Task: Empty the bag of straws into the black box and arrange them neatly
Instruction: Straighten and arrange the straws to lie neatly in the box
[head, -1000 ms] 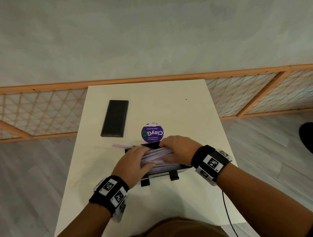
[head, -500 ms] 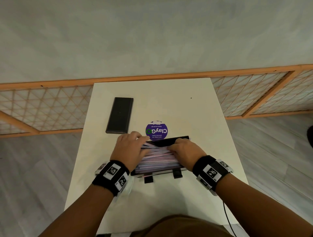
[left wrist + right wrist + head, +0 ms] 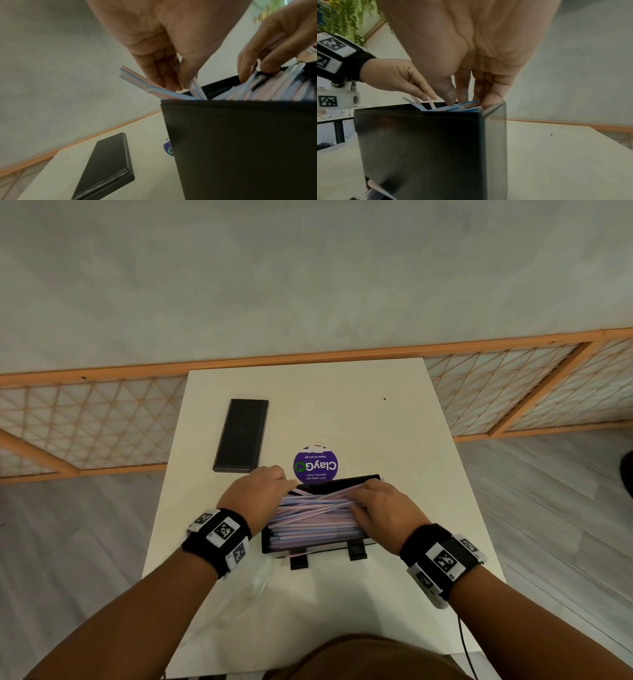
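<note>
The black box stands on the white table, filled with pink, blue and white straws lying lengthwise, a few crossed on top. My left hand is at the box's left end and pinches a few straws that stick out over the rim. At the right end, my right hand arches over the bundle, thumb and fingertips closed on the straw ends inside the box. The clear bag lies flat under my left wrist.
The box's black lid lies at the back left of the table. A round purple sticker sits just behind the box. Wooden lattice panels run along the floor behind the table. A cable hangs off the near right edge.
Both hands have slid apart from the middle of the bundle to its two ends. The straw that stuck far out to the left now lies mostly over the box.
</note>
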### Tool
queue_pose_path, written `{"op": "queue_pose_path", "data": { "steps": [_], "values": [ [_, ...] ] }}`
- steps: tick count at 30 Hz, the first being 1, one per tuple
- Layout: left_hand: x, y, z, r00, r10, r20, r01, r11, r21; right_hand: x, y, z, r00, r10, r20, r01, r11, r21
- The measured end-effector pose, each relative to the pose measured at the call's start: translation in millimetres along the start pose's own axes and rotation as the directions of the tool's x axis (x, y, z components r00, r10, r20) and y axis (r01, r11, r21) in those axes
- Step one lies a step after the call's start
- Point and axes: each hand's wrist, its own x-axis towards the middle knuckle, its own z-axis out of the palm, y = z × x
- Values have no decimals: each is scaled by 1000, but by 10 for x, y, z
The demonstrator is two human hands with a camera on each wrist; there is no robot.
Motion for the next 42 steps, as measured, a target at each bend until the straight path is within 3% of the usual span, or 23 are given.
{"op": "queue_pose_path", "data": {
  "steps": [8,13,20,31,35,38,42],
  "values": [
    [-149,-253,-139,996,-81,-41,85,993,86,13,-11,31,1000,16,-16,-16,999,31],
    [-218,-93,-110,991,-84,-103,75,993,-95,3,-24,68,999,20,-32,-20,1000,6],
    [-77,-12,86,999,-40,11,39,995,93,5,-62,89,999,39,-8,-39,998,-41],
    [-243,-200,81,995,-53,80,45,994,97,29,-105,99,999,28,-22,-29,999,-21],
    [-325,-239,-85,998,-46,30,44,997,69,22,-88,88,999,38,-26,-39,999,-4],
    [-450,-330,-302,996,-39,-75,41,999,25,4,-71,65,998,51,-39,-50,998,22],
    [-596,-480,-554,987,5,-161,6,998,69,-25,-49,27,997,33,-70,-27,996,80]
  ]
}}
